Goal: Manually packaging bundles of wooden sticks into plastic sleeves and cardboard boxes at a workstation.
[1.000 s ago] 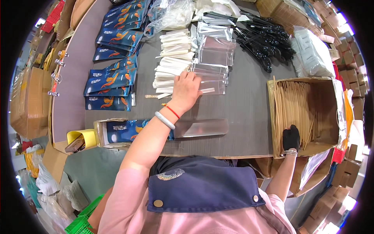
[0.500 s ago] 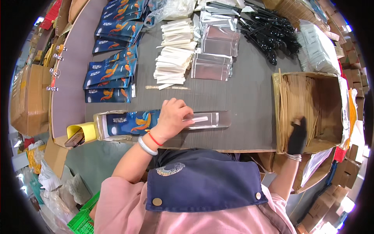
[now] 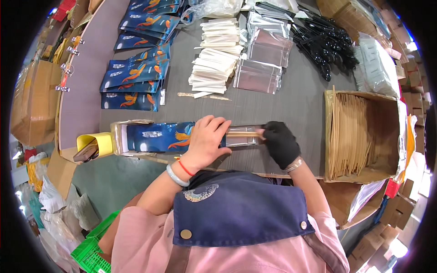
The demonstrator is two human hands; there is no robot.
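Observation:
My left hand (image 3: 205,143) lies over the right end of a blue packet (image 3: 157,136) with an orange fish-like print, its fingers stretched out. A clear plastic sleeve (image 3: 246,142) extends to the right from under that hand. My right hand (image 3: 281,144), in a black glove with bare fingertips, is closed on the right ends of thin wooden sticks (image 3: 241,134). The sticks lie lengthwise along the sleeve, their left ends hidden by my left hand. Whether they are inside the sleeve or on top of it, I cannot tell.
An open cardboard box (image 3: 328,136) of wooden sticks stands on the right. Farther back lie stacked blue packets (image 3: 134,75), white paper strips (image 3: 211,68), clear sleeves (image 3: 259,75) and black spoon-like utensils (image 3: 325,50). A yellow container (image 3: 105,143) is at the table's left edge.
My right hand has come left from the stick box to the clear sleeve, bringing wooden sticks. My left hand has flattened and shifted slightly right. The whole view has shifted a little.

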